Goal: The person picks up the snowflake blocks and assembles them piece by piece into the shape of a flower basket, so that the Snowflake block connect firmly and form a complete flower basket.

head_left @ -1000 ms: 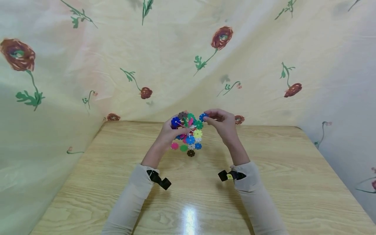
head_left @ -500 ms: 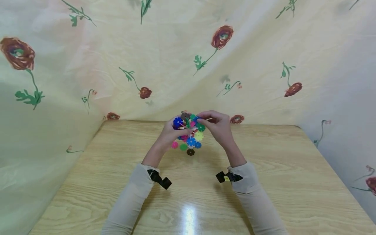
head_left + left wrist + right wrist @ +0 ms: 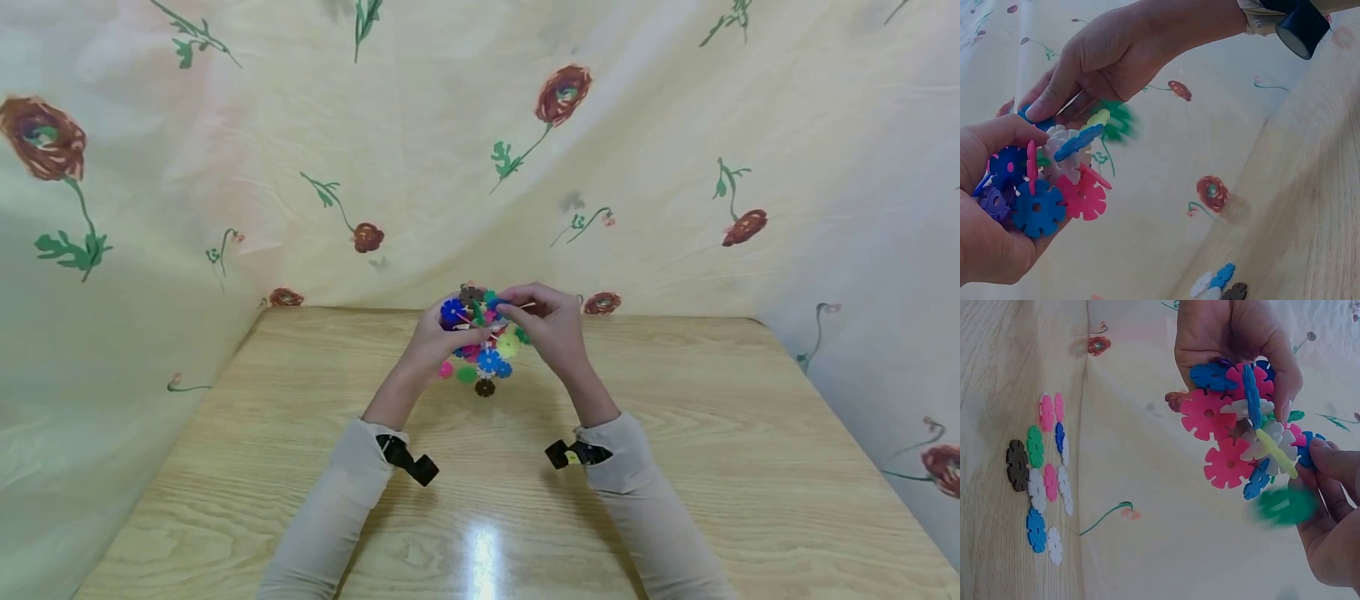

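The left hand (image 3: pixel 442 337), at 9 o'clock of a cluster (image 3: pixel 1063 164) of slotted plastic discs, curls round it, thumb across the top. From 3 o'clock the right hand (image 3: pixel 551 329) narrowly pinches a blue disc (image 3: pixel 1305 457) against it at 1 o'clock; whether it is slotted in, I cannot tell. Loose discs (image 3: pixel 1035 531) lie at 6 o'clock on the wooden table (image 3: pixel 765 450), which spreads toward 4 and 8. Its far edge crosses at 12, before a flowered cloth (image 3: pixel 420 150).
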A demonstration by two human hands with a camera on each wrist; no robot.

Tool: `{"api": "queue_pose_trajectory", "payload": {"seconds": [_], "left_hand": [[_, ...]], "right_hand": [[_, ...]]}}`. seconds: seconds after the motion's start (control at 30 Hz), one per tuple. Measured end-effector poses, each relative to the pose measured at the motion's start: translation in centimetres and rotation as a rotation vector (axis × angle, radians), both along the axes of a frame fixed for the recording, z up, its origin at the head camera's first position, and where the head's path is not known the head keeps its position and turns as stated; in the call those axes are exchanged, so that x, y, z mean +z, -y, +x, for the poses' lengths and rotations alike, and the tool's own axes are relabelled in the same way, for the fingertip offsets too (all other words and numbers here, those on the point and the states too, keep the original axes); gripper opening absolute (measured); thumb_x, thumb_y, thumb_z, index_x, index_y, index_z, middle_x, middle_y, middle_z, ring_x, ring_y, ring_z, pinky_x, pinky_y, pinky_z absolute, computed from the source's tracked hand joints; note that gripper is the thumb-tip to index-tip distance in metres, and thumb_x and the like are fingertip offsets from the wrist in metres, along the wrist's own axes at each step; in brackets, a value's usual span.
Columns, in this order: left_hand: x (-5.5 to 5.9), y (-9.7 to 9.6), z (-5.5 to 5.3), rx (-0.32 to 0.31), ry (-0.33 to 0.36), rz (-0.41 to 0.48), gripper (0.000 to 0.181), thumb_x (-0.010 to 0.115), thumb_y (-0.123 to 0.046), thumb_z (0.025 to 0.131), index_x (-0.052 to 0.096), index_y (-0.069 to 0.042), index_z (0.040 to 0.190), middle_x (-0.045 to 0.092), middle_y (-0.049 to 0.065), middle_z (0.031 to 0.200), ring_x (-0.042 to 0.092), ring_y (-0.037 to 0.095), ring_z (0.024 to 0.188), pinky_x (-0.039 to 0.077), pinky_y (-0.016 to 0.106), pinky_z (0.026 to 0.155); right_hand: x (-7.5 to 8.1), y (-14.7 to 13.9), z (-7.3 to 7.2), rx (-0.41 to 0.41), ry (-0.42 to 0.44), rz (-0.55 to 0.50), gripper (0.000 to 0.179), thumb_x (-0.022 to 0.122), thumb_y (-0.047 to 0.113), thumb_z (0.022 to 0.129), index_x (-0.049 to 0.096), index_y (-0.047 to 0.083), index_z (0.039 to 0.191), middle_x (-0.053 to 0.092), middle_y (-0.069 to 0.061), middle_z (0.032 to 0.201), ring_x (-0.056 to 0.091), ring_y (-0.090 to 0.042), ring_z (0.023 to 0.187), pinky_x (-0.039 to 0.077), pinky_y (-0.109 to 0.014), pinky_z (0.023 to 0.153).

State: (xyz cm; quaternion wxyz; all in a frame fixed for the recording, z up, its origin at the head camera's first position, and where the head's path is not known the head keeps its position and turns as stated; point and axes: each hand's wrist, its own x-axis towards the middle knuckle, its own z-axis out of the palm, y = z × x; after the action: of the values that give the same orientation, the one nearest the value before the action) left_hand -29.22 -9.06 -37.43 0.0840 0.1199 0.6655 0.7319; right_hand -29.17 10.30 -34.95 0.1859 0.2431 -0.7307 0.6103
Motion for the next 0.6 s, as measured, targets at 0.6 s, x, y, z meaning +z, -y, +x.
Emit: {"api": "queue_pose_trajectory", "payload": {"seconds": [0.6], "left_hand": [[-0.15, 0.44, 0.06, -0.015, 0.073, -0.030, 0.055, 0.078, -0.014, 0.090, 0.055, -0.017, 0.140, 0.066, 0.013, 0.129, 0.066, 0.025, 0.113, 0.057, 0.037, 0.098]], "right_hand": [[-0.08, -0.12, 0.43, -0.017, 0.136, 0.048, 0.016, 0.075, 0.012, 0.093, 0.075, -0.001, 0.103, 0.072, -0.022, 0.094, 0.067, -0.010, 0.078, 0.060, -0.022, 0.071]]}}
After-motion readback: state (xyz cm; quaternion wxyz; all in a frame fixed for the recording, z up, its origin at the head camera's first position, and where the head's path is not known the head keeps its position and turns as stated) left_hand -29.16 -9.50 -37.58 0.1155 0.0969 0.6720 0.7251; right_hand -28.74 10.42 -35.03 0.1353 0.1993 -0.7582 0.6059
